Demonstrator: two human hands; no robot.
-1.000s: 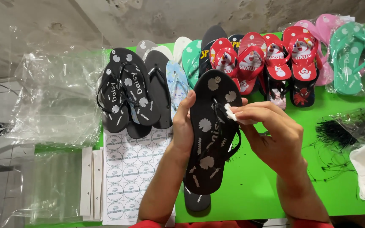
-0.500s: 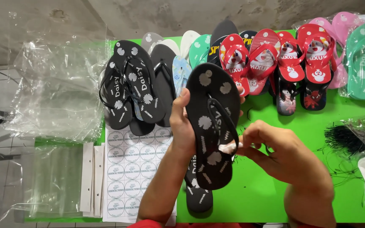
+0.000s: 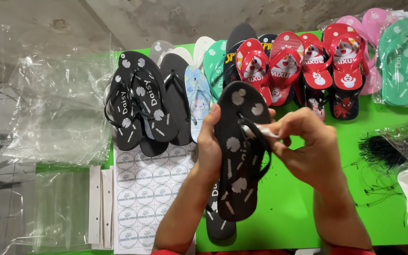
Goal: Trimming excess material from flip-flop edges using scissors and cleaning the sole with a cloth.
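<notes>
Held sandal: you hold a black flip-flop (image 3: pixel 238 156) with pale flower prints up above the green bench (image 3: pixel 298 208), sole side facing you, toe end pointing away from you.
Left hand: your left hand (image 3: pixel 208 146) grips the left edge of the black flip-flop, fingers curled shut around its rim, thumb on the printed face.
Right hand: your right hand (image 3: pixel 308 144) sits just right of the black flip-flop; its fingers (image 3: pixel 279 127) are pinched closed on a small white tag (image 3: pixel 256 131) at the strap near the toe post.
Second sandal: another black sandal (image 3: pixel 220 219) lies flat on the bench directly below the held flip-flop, mostly hidden by it and your left forearm.
Sticker sheet: a white sheet of round labels (image 3: pixel 149 193) lies left of the held flip-flop, touching the second sandal's side.
Black pairs: a stack of black flower-print sandals (image 3: pixel 138 106) rests beyond the sticker sheet, up and left of the held flip-flop.
Coloured row: a light blue sandal (image 3: pixel 198 97), red cartoon sandals (image 3: pixel 308 61) and teal sandals (image 3: pixel 400 61) line the bench's far edge, behind the held flip-flop.
Plastic bags: clear plastic bags (image 3: pixel 57 108) lie far left of the held flip-flop, off the bench's edge.
Black strings: a bundle of thin black ties (image 3: pixel 383 151) lies well to the right of the held flip-flop.
</notes>
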